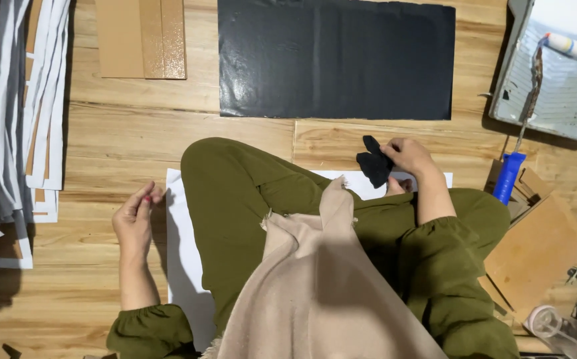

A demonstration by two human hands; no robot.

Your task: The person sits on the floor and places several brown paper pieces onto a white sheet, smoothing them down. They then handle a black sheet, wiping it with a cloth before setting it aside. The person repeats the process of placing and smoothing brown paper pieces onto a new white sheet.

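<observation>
A wooden floor [129,133] filled the frame, and the person sat on it in olive-green clothes with a beige scarf hanging down the front. A large black painted sheet [336,58] lay flat at the upper centre. A stack of grey and white boards [9,126] ran down the left edge. A white sheet [182,259] lay under the person's legs at the centre, its edges showing at both sides of the knee. A grey paint tray [561,93] sat in the upper right corner with a paint roller [528,106] resting in it, the blue handle hanging off toward the lower right. A brown cardboard piece [141,38] lay at the upper left, and another cardboard piece [538,256] at the lower right.

The right hand [407,156], just right of centre, pinched a small black cloth [373,165] between its fingers above the white sheet. The left hand [134,218], at the lower left, rested with fingers loosely curled together, touching the white sheet's left edge and holding nothing.
</observation>
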